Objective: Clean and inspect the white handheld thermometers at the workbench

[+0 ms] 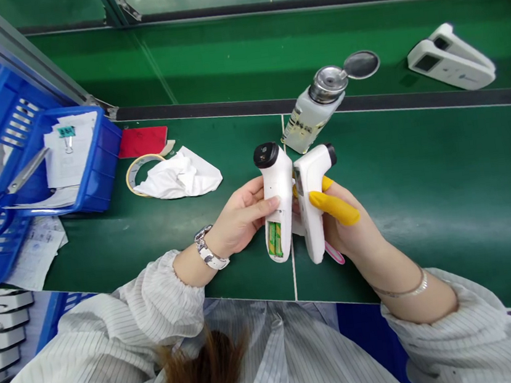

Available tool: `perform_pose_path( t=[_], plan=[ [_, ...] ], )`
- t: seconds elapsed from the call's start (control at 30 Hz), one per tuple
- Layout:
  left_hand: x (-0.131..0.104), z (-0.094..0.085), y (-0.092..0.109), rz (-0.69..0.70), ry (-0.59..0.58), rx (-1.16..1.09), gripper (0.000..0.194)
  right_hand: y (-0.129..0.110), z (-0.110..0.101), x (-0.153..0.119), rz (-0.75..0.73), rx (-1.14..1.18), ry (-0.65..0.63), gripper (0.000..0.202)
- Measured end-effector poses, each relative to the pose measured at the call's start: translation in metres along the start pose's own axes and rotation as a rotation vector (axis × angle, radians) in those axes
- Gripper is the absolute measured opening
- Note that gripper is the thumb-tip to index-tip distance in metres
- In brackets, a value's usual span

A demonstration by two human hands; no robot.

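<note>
Pinching a white device [277,182], green batteries [274,239] exposed, with the left grip [242,218]; clasping a second device [312,209] beside it with the right grip [347,236], above the counter [428,195]. Can barely make out a pink-edged object [335,253] below. Can see, farther off, crumpled cloth [183,174] partly covering a tape roll [131,179], a lid-up bottle [313,113] just beyond, and, farthest, two overlapping devices [450,68].

1) Left thermometer [277,179] in left hand [240,218], just beside right thermometer [313,215] in right hand [346,227]
2) Bottle [312,119] behind them on the bench [425,208]
3) Cloth [183,175] to their left, overlapping a tape roll [129,177]
4) Basket [108,157] farther left, papers [75,161] inside it
</note>
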State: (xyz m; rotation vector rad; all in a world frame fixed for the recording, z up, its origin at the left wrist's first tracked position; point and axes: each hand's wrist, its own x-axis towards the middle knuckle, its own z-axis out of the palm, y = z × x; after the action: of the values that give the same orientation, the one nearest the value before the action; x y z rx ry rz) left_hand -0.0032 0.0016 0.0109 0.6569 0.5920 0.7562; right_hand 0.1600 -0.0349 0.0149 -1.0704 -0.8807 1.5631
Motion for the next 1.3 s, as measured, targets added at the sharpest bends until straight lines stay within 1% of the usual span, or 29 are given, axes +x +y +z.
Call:
perform_pose_path(
  t=[0.13,0.23,0.4,0.53,0.67,0.87,1.07,1.17,1.3],
  plan=[
    [-0.0001,-0.0009,0.0001,-0.015,-0.032,-0.032,0.033,0.0,-0.0009,-0.0005,0.01,0.035,0.001,0.024],
    [0.0003,-0.0033,0.0012,-0.053,-0.068,-0.076,0.032,-0.0008,-0.0008,-0.0015,0.006,0.061,-0.028,0.026],
    [-0.0021,-0.0044,0.0051,-0.051,-0.117,-0.135,0.045,-0.0023,-0.0005,-0.0006,0.016,0.087,0.001,0.037],
    [-0.0046,-0.0028,0.0052,-0.044,-0.143,-0.144,0.045,-0.0042,0.001,0.0014,0.023,0.114,0.028,0.039],
    [-0.0043,-0.0015,0.0032,0.039,-0.11,-0.101,0.044,-0.0057,0.0017,0.0017,0.028,0.101,-0.028,0.029],
    [-0.0022,0.0004,0.0047,0.079,-0.043,-0.077,0.038,-0.0041,0.0011,0.0024,0.022,0.166,0.026,0.027],
    [-0.0007,0.0018,0.007,0.083,0.022,-0.065,0.039,-0.0032,-0.0005,0.0045,0.048,0.176,0.017,0.027],
    [0.0004,0.0014,0.0069,0.095,0.019,-0.041,0.037,-0.0025,-0.0031,0.0061,0.05,0.207,0.021,0.025],
    [0.0018,-0.0012,0.0052,0.104,0.003,-0.014,0.036,-0.0019,-0.0046,0.008,0.088,0.278,0.062,0.024]
  ],
)
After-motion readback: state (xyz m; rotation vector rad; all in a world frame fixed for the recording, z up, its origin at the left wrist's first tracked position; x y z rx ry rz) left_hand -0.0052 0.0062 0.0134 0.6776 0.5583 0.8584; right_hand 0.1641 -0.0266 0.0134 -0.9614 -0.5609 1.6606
